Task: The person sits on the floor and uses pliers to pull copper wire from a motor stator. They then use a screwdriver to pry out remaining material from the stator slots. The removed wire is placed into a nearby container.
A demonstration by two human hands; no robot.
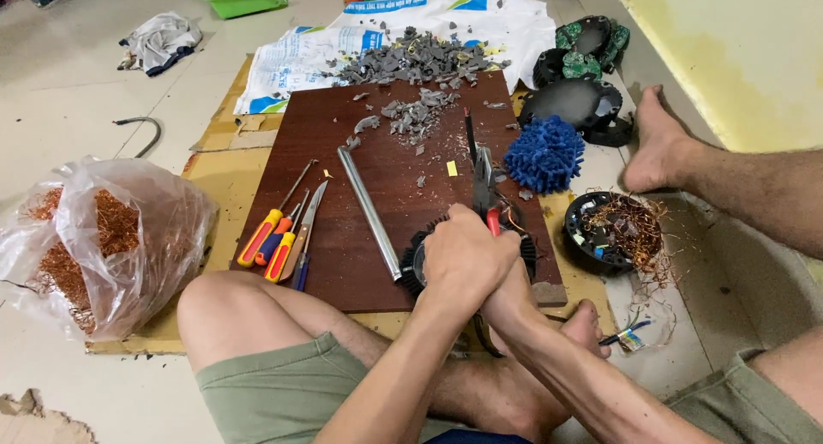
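At your far left the bag of copper wire is lying open, so keep it within reach for the strands you are pulling. The screwdrivers and steel rod are resting idle on the board; leave them clear of your elbows. Your left hand is clamping down over the black motor ring at the board's near edge, fingers pressed around it. Your right hand, tucked under the left, is probably squeezing the red-handled pliers, though its fingers are hidden. Keep the ring pinned flat and the pliers' tips pointing away from you.
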